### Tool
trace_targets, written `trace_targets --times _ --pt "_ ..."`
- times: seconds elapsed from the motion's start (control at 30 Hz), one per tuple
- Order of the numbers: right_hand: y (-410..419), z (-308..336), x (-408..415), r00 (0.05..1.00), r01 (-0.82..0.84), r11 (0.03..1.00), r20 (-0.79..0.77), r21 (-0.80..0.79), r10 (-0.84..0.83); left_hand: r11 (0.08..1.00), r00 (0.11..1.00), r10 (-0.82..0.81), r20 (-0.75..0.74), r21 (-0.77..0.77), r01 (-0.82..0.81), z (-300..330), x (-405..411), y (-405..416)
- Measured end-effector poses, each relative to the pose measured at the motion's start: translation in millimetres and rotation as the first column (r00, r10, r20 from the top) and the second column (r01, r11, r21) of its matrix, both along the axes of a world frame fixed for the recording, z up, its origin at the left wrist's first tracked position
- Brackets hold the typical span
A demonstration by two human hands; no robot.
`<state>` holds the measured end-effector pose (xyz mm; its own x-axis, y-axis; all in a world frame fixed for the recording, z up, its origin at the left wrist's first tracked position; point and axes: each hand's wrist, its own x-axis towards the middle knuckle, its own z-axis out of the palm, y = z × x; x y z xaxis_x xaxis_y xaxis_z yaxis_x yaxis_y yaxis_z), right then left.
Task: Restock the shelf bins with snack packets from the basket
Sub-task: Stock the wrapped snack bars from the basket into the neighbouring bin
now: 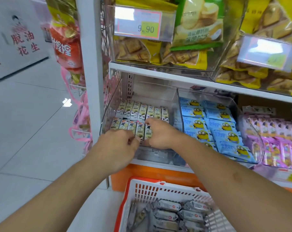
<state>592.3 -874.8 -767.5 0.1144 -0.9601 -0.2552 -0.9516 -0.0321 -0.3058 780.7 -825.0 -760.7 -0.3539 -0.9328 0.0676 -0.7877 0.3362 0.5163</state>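
Observation:
A clear plastic shelf bin [111, 104] on the lower shelf holds two rows of small beige snack packets [138, 111] standing upright. My left hand [118, 148] is at the bin's front edge, fingers curled against the front row. My right hand [160, 133] reaches into the bin and grips packets at the right end of the front row [148, 131]. Below, a white basket with an orange rim [136, 191] sits on the floor with several silver-grey packets [168, 215] lying in it.
To the right stand a bin of blue cartoon packets [220, 124] and one of pink packets [279, 144]. The shelf above carries bins of yellow biscuit bags [158, 51] with a price tag [138, 25]. A white upright post [90, 64] and tiled floor lie left.

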Motion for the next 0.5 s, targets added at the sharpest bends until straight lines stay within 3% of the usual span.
trace_targets --times 0.17,0.33,0.4,0.5 --pt "25 18 -1 0.998 -0.007 0.983 0.062 -0.184 0.019 0.993 0.99 -0.072 -0.118 -0.102 0.06 10 -3 12" --pt "93 27 -15 0.947 0.039 0.89 0.302 -0.454 0.112 0.988 0.988 -0.146 -0.044 0.042 0.148 3 -11 34" --pt "122 10 -29 0.937 0.037 0.898 0.328 -0.439 0.122 0.979 0.977 -0.193 0.093 0.087 0.185 -24 -17 40" --pt "161 -43 -58 0.946 0.064 0.98 0.324 -0.19 0.001 0.955 0.942 -0.24 0.234 0.23 0.187 -87 -27 55"
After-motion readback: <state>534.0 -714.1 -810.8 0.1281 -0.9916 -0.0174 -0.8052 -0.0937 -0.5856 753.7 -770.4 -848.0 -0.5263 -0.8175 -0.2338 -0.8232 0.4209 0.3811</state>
